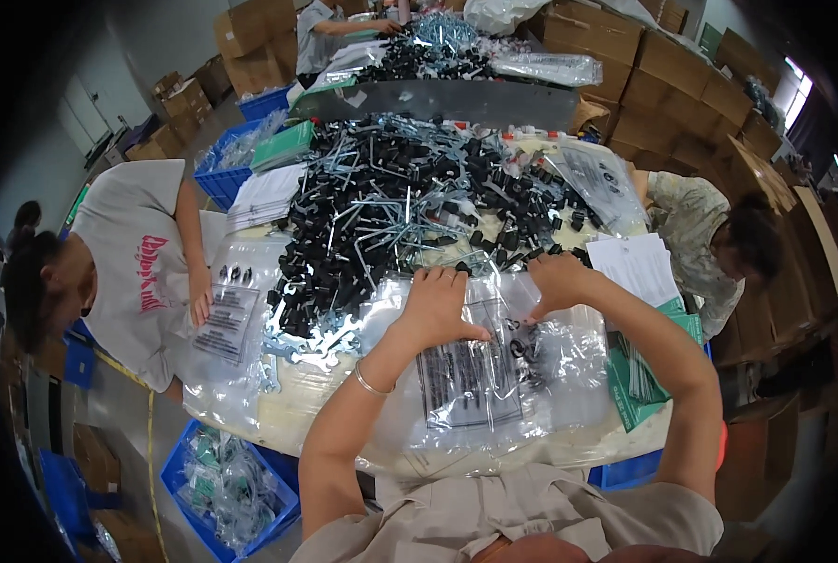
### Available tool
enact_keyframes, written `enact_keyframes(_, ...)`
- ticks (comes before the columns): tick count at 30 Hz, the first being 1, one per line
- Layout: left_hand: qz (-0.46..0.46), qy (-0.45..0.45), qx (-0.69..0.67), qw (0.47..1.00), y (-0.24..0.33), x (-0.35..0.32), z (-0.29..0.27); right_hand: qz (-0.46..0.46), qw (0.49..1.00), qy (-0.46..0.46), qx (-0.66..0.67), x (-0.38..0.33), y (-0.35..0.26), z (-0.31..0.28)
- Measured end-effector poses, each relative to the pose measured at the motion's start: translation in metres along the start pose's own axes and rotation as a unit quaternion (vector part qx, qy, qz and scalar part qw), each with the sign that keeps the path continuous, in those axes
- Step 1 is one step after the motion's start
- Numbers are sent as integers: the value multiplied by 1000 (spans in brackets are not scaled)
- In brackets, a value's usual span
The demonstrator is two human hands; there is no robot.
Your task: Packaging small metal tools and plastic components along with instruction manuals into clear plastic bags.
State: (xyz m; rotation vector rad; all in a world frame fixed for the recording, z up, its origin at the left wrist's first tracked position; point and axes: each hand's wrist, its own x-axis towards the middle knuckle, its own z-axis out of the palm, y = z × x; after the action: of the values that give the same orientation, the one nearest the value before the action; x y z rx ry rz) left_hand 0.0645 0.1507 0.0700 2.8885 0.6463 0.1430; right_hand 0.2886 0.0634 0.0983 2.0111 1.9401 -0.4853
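From the head camera, the person's left hand (435,305) lies flat with its fingers spread on a clear plastic bag (475,375) that has a dark printed panel; its grip is wide, pressing down rather than clasping. The right hand (558,281) sits at the bag's upper right edge with its fingers curled over the plastic; whether that grip pinches the bag or only rests on it cannot be told. The bag lies on top of a stack of similar clear bags (560,413) at the near edge of the table (288,413), just in front of the person.

Beyond the hands, a big heap of black plastic parts and bent metal rods (410,206) covers the middle of the table. Flat metal wrenches (311,349) lie to the left of the left hand. Green packets (639,385) sit at the right edge. A co-worker's hand (200,298) on the left rests on another printed bag (227,319). A blue crate (227,488) stands on the floor below.
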Motion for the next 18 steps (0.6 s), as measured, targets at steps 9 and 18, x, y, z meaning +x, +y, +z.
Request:
enact_keyframes(9, 41, -149, -130, 979, 12, -6, -38, -433, 892, 103, 80, -78, -34, -23)
enact_keyframes(18, 342, -117, -475, 802, 32, -93, -55, -323, 723, -201, 576, -39, 22, -57)
